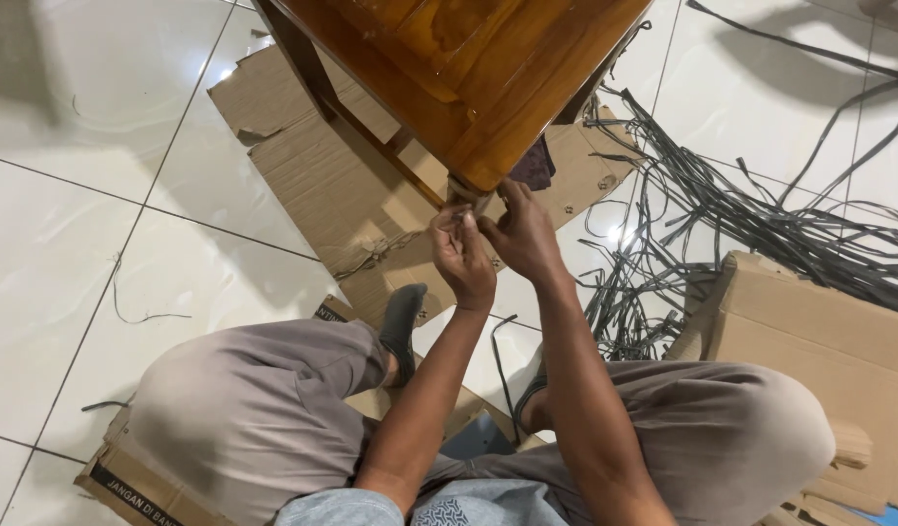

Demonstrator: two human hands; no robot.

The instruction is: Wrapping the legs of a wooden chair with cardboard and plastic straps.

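A: Starting with the biggest: white tiled floor (pixel 69 244), flattened cardboard sheet (pixel 322 175) spread on it under a brown wooden table (pixel 468 68) at the top edge.

B: Then the heap of dark strips (pixel 741 224) fanned over the floor's right side, and a cardboard box (pixel 819 331) near the right edge. Knees in grey trousers low in view, either side of both arms.

A: And the hands?

B: Together, right at the table's near corner, just under it. Left hand (pixel 465 258) pinched shut, seemingly on something thin by the table leg (pixel 465 192); too small to say what. Right hand (pixel 522 239) pressed against the left, fingers curled at the same corner. Grip on anything there: cannot tell.

A: So the work sits where?

B: At that corner, where leg meets top, above the middle of the cardboard sheet.

A: Doing it well, judging from this?

B: Probably keeping both hands close, as now, one steadying while the other pinches. Holding the pull straight along the leg, not sideways. Keeping the loose strip (pixel 502 360) between the knees clear of the feet.
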